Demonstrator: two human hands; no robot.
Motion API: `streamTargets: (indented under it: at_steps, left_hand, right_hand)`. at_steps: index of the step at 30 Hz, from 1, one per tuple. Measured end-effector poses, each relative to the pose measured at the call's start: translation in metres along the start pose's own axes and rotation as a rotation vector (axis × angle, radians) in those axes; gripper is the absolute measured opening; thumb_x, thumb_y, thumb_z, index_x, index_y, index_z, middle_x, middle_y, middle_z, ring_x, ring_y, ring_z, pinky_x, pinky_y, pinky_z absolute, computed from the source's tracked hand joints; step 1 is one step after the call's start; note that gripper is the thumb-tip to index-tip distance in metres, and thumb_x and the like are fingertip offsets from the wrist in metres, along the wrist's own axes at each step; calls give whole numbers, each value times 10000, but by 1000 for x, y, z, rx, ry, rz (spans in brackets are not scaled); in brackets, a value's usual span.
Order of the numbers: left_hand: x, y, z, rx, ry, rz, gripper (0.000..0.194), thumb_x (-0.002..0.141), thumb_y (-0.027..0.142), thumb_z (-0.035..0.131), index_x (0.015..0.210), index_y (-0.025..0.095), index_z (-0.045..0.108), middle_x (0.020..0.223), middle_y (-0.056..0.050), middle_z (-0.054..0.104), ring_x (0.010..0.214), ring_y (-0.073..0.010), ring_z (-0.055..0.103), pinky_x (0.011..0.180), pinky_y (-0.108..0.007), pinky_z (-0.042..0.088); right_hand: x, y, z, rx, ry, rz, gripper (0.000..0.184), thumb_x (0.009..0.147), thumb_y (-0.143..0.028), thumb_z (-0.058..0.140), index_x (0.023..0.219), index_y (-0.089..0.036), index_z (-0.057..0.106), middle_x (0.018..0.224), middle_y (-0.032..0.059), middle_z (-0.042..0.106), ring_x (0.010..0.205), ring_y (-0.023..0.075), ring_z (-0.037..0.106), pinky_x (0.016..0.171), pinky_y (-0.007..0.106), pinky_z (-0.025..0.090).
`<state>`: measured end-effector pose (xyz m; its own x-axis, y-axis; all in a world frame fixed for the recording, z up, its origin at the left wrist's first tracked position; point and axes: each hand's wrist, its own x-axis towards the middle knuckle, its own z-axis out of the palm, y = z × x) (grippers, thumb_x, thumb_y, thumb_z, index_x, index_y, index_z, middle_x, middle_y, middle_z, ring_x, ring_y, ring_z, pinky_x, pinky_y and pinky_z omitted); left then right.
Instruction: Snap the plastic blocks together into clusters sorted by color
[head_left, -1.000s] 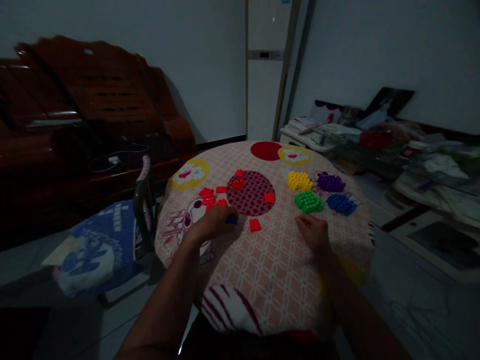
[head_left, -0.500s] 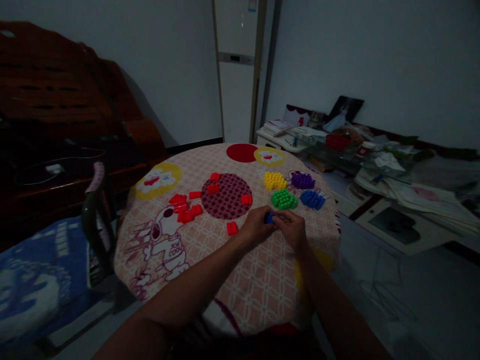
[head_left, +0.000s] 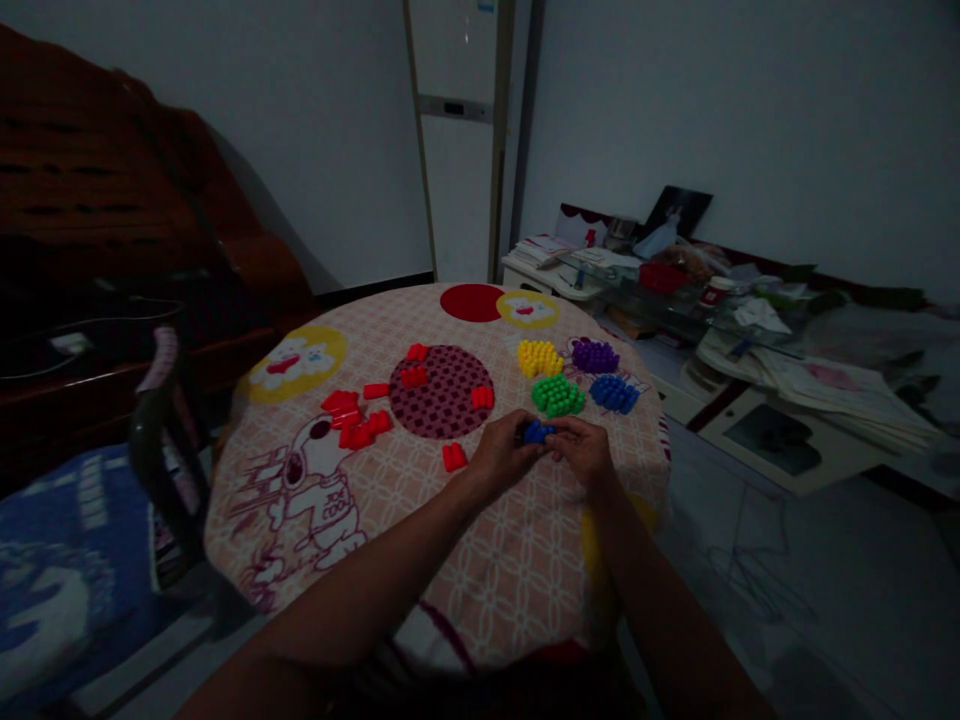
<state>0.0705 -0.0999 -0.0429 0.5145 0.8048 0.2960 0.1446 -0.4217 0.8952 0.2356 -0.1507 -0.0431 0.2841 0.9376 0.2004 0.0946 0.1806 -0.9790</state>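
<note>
Just in front of the green cluster, a small blue plastic block (head_left: 537, 432) is held between my two hands. My left hand (head_left: 502, 450) pinches it from the left, thumb and fingers closed on its edge. From the right, the fingertips of my right hand (head_left: 583, 450) grip its other side. Studded clusters of plastic pieces lie beyond: green (head_left: 558, 396), yellow (head_left: 539, 358), purple (head_left: 595, 356) and blue (head_left: 615, 394). A loose red block (head_left: 454, 457) rests left of my left hand, and a red pile (head_left: 356, 420) lies farther left.
A patterned cloth (head_left: 480, 540) covers the round table. More red pieces (head_left: 413, 377) sit on its dark checked circle. To the left stands a chair (head_left: 161, 400) with a blue cover, before a wooden sofa (head_left: 112, 200). A cluttered glass-topped cabinet (head_left: 667, 300) is at the right.
My left hand has carried the blue block rightward from beside the red pieces. My right hand has come in and taken its other side. The view has swung right.
</note>
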Motion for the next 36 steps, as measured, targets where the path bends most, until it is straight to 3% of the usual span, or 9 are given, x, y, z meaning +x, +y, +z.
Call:
streamTargets:
  at_steps: [3, 7, 12, 19, 23, 26, 36]
  left_hand:
    - [-1, 0, 1, -37, 19, -13, 369, 727, 186, 725, 1085, 160, 640, 958, -53, 698, 852, -161, 659, 778, -273, 537]
    - [-2, -3, -2, -14, 14, -44, 320, 761, 201, 697, 1075, 148, 662, 974, -84, 705, 870, -177, 669, 791, -297, 550]
    - [-2, -7, -3, 50, -3, -35, 305, 780, 198, 669, 1082, 156, 682, 988, -84, 718, 855, -172, 673, 773, -292, 548]
    - [-2, -6, -4, 87, -14, -28, 298, 793, 202, 652, 1082, 139, 685, 973, -87, 718, 846, -173, 673, 760, -283, 542]
    - [-3, -4, -4, 82, -14, -24, 285, 796, 197, 645, 1073, 143, 690, 971, -84, 719, 858, -174, 675, 764, -283, 543]
    - [-3, -2, -4, 92, -7, -27, 285, 790, 188, 646, 1068, 146, 692, 974, -83, 720, 860, -174, 678, 769, -283, 544]
    - [-3, -6, -5, 104, -28, -25, 295, 797, 207, 639, 1081, 160, 704, 975, -76, 719, 852, -171, 670, 746, -271, 536]
  right_hand:
    - [5, 1, -25, -77, 204, -47, 324, 624, -380, 756, 861, -159, 745, 623, 18, 671, 491, 140, 575, 479, 271, 491]
    - [16, 9, -75, -285, 445, -107, 370, 652, -390, 708, 919, -137, 752, 694, 44, 691, 527, 166, 591, 517, 309, 508]
    - [33, 22, -112, -607, 455, -214, 372, 697, -401, 642, 927, -132, 757, 833, 98, 711, 668, 217, 631, 647, 358, 525]
    - [28, 18, -100, -905, 548, -257, 248, 753, -329, 578, 866, -139, 690, 808, 107, 686, 720, 220, 605, 745, 355, 485]
    - [25, 19, -95, -1081, 490, -233, 199, 790, -364, 594, 689, -193, 608, 739, 85, 668, 704, 205, 559, 694, 318, 428]
    - [28, 20, -96, -1193, 450, -192, 221, 801, -378, 620, 667, -203, 594, 740, 84, 670, 692, 195, 538, 660, 306, 385]
    - [34, 19, -96, -1189, 463, -183, 226, 814, -380, 607, 666, -211, 596, 708, 81, 656, 674, 199, 533, 647, 313, 362]
